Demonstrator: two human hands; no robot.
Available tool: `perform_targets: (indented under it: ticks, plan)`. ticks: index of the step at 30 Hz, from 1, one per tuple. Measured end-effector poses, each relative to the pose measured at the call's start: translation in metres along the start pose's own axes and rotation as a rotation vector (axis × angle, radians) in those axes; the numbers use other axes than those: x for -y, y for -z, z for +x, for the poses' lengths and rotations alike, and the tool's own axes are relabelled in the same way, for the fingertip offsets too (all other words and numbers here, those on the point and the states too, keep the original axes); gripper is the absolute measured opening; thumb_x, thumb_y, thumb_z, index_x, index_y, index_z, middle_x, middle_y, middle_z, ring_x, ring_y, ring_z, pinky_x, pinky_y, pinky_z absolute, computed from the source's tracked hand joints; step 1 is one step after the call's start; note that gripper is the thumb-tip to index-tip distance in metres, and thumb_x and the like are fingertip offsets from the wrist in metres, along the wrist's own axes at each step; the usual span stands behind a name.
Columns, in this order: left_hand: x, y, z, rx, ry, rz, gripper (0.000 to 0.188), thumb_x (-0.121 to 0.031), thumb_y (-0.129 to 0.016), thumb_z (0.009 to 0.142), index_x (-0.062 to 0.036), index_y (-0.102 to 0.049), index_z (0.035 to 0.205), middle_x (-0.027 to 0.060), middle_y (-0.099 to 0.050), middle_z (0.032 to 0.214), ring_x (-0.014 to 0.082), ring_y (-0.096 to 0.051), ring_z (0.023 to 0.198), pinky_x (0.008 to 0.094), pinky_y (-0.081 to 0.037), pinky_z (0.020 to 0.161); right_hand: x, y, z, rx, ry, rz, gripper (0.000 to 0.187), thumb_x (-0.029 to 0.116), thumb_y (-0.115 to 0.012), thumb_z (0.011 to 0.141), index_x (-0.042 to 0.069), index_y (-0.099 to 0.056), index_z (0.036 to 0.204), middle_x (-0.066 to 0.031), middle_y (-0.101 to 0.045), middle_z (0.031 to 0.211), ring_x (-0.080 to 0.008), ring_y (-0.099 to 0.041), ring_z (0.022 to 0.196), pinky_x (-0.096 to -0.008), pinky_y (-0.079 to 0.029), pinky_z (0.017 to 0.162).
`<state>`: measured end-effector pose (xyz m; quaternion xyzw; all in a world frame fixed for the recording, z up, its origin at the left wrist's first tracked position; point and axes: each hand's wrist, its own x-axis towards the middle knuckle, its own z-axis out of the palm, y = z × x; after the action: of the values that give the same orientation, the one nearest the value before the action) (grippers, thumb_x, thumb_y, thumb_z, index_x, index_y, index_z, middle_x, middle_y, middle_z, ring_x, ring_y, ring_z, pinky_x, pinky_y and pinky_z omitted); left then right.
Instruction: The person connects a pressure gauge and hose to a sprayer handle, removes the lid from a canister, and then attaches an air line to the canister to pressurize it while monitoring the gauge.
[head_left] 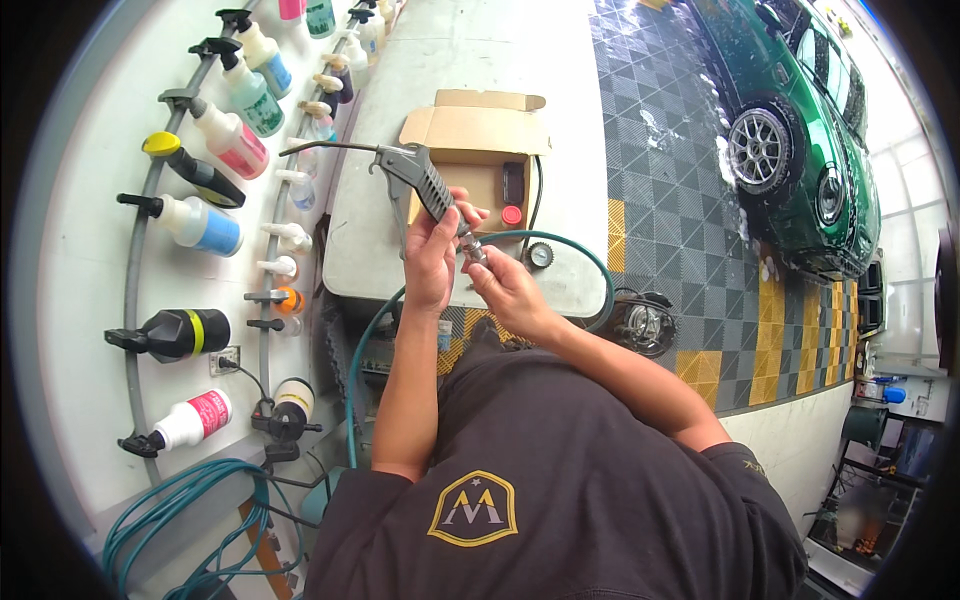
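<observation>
Your dark shirt with a gold emblem fills the lower part of the view, closest to the camera; both your forearms rise from it toward the grey desk; your left hand is clenched around the handle of a grey air blow gun, held just above the near edge of the desk; the thin nozzle of the gun points away to the left of the desk; your right hand pinches the metal fitting at the bottom of the gun handle, where the teal hose joins; the hose curves over the near edge of the desk; an open cardboard box sits on the desk just behind the gun; spray bottles hang on the wall left of the desk; a green car stands well to the right of the desk.
</observation>
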<state>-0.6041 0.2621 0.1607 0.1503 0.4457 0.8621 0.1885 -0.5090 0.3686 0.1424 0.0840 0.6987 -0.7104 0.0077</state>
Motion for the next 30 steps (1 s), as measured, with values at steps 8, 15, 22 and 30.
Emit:
perform_targets:
  ticks: [8, 15, 22, 30]
  plan:
    - [0.036, 0.007, 0.001, -0.079, 0.237, -0.424, 0.028, -0.036, -0.056, 0.103, -0.0083, -0.054, 0.096, 0.0074, -0.058, 0.082, 0.026, -0.063, 0.08, 0.0415, -0.054, 0.084, 0.002, -0.004, -0.002, -0.078, 0.005, 0.037, 0.027, 0.025, -0.046, 0.109, 0.005, -0.053, 0.125, 0.006, -0.044, 0.068, -0.0032, -0.037, 0.053, -0.0233, -0.028, 0.045]
    - [0.057, 0.024, 0.008, -0.335, 0.186, -0.446, 0.025, -0.032, -0.059, 0.102, -0.0114, -0.051, 0.091, 0.0013, -0.052, 0.074, 0.0155, -0.058, 0.069, 0.0372, -0.053, 0.07, 0.004, 0.018, -0.004, 0.079, -0.307, 0.011, 0.043, 0.028, -0.051, 0.105, -0.002, -0.054, 0.136, -0.01, -0.063, 0.075, -0.0185, -0.061, 0.068, -0.0368, -0.05, 0.065]
    - [0.071, 0.017, 0.003, -0.528, 0.134, -0.167, 0.032, -0.034, -0.056, 0.104, -0.0125, -0.042, 0.083, -0.0004, -0.043, 0.065, 0.0153, -0.051, 0.051, 0.0361, -0.05, 0.057, -0.002, 0.005, -0.009, -0.117, -0.069, -0.499, 0.036, 0.024, -0.053, 0.104, -0.004, -0.059, 0.127, -0.0275, -0.07, 0.102, -0.0398, -0.069, 0.099, -0.0475, -0.052, 0.084]
    - [0.054, 0.004, -0.012, -0.492, 0.113, -0.115, 0.033, -0.029, -0.051, 0.104, -0.0123, -0.042, 0.078, -0.0007, -0.042, 0.062, 0.0167, -0.05, 0.049, 0.041, -0.055, 0.078, 0.006, -0.008, -0.02, -0.179, -0.079, -0.343, 0.031, 0.018, -0.058, 0.101, -0.004, -0.06, 0.123, -0.0276, -0.069, 0.097, -0.0364, -0.068, 0.088, -0.0428, -0.051, 0.079]
